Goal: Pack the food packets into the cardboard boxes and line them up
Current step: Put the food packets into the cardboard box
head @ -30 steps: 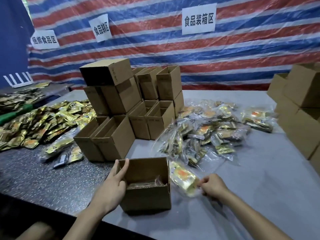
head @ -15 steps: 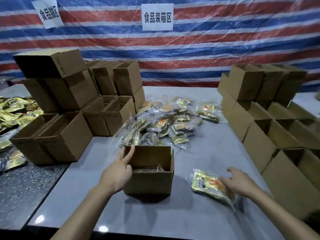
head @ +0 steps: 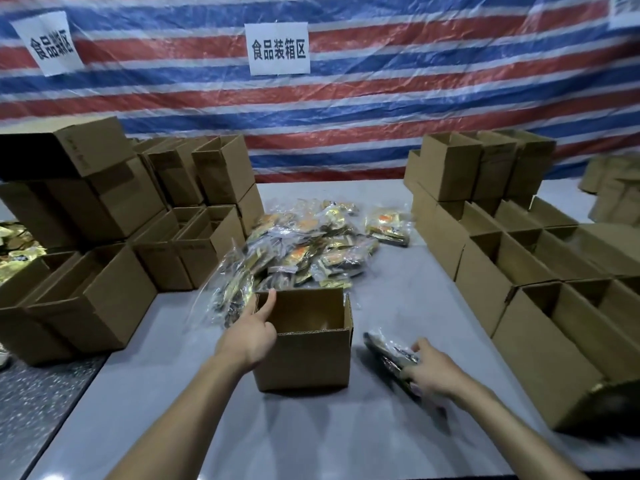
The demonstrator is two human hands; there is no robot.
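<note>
Though blurred, packet (head: 386,349) diagonal in right hand (head: 434,370).

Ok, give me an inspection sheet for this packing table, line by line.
Surface: grey table, glossy.
Job's things: open box upright near the front; packet just right of it; pile of packets behind it.
Clutter: left boxes stacked, mostly open; right boxes open, in rows; gold packets at far left.
Hands: left hand grips the box's left wall, thumb inside; right hand holds the packet, blurred.
Cables: nothing seen.
Surroundings: striped tarp with a paper sign.
</note>
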